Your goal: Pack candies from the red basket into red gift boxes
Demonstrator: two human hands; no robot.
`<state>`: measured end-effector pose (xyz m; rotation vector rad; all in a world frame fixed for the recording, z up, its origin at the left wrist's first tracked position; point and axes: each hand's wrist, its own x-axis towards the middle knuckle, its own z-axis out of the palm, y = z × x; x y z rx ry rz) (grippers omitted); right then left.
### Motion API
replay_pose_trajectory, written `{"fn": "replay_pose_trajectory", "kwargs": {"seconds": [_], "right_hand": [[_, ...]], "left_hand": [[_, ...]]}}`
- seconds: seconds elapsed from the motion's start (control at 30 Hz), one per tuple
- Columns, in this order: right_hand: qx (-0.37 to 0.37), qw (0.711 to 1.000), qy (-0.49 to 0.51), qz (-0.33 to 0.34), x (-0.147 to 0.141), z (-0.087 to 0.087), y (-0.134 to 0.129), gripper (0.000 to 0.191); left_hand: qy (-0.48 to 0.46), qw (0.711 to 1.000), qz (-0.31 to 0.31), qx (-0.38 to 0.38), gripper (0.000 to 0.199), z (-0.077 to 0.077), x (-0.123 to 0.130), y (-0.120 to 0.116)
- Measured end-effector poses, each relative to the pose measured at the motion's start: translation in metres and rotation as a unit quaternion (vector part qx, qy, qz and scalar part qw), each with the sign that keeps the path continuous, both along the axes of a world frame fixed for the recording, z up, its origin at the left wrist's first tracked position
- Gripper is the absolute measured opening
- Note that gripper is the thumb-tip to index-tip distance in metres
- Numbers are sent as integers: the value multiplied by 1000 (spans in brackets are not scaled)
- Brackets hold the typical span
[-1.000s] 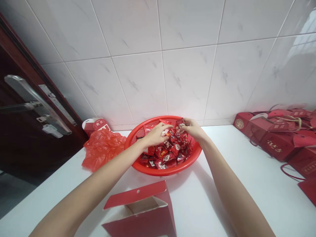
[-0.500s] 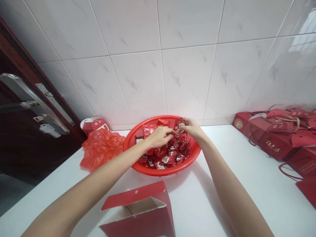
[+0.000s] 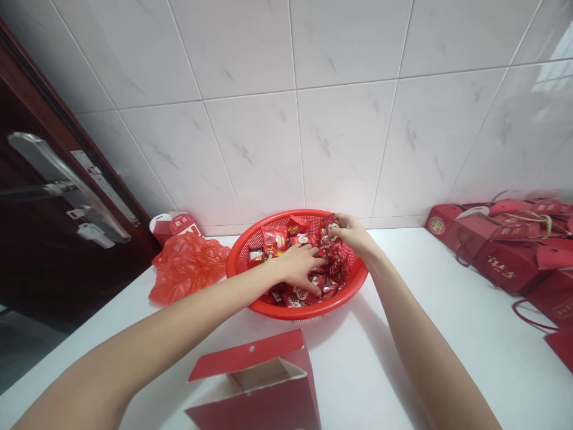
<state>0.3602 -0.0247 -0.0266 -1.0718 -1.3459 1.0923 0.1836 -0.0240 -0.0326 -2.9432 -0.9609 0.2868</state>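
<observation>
A red plastic basket [image 3: 358,280] with perforated sides holds many small red-wrapped candies [image 3: 275,236]. Inside it, my left hand [image 3: 301,267] lies low over the candies with its fingers spread and touching them. My right hand [image 3: 353,234] is at the basket's right back side, thumb and fingers pinched on a dark red wrapped candy [image 3: 330,226]. In front of the basket stands a red cardboard box [image 3: 259,400] with its top flaps apart; part of its pale inside shows.
At the right, several red gift boxes [image 3: 505,257] with cord handles are heaped against the tiled wall [image 3: 344,143]. A crumpled red plastic bag [image 3: 188,266] and a small red box [image 3: 172,226] lie on the left. Beyond the white table [image 3: 385,352] is a door handle [image 3: 67,185].
My left hand has moved down and toward the near side of the basket, its fingers spreading over the candies. My right hand keeps its pinch. The view has shifted slightly.
</observation>
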Motion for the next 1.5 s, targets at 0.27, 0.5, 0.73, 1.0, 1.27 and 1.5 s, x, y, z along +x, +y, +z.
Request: {"fn": "replay_pose_trajectory", "kwargs": {"seconds": [0.27, 0.5, 0.73, 1.0, 1.27, 1.5], "right_hand": [[-6, 1000, -18, -8, -1, 1, -2, 22], [6, 1000, -10, 6, 1, -3, 2, 22], [9, 1000, -5, 11, 0, -3, 4, 23], [8, 1000, -8, 8, 0, -4, 4, 23], [21, 999, -17, 31, 2, -5, 6, 17], [-16, 999, -8, 41, 1, -5, 5, 15]], "left_hand": [[27, 1000, -2, -8, 45, -6, 4, 7], [-30, 992, 117, 26, 22, 9, -4, 12], [-146, 965, 207, 71, 24, 19, -11, 18], [-333, 910, 240, -65, 39, 9, -18, 35], [-514, 804, 196, -225, 36, 5, -18, 46], [-543, 779, 187, -251, 37, 5, -17, 43]]}}
